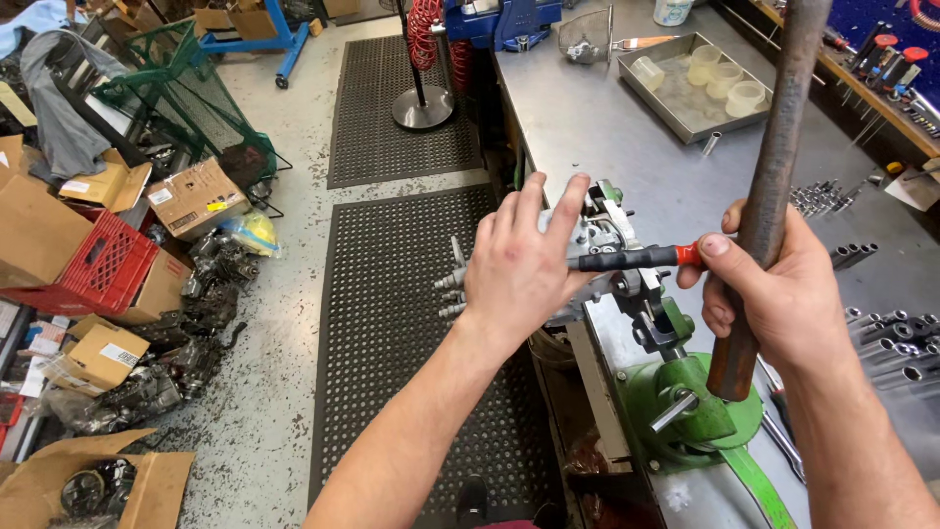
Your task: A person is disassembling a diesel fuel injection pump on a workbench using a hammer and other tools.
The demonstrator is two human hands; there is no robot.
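Observation:
A grey metal part [599, 227] is clamped in a green bench vise [685, 402] at the edge of a steel workbench [587, 118]. My left hand [524, 264] rests flat on the part with fingers spread, steadying it. My right hand [774, 294] grips a long rusty steel pipe [769, 186] that stands nearly upright, and the same hand pinches the red end of a black-and-red handled tool [636, 258] lying across the part.
A metal tray [685, 118] with plastic cups sits far on the bench. Sockets [822, 198] and steel tubes [896, 348] lie at right. Black rubber mats [392, 294] cover the floor. Cardboard boxes [196, 196], a red crate [93, 266] and engine parts crowd the left.

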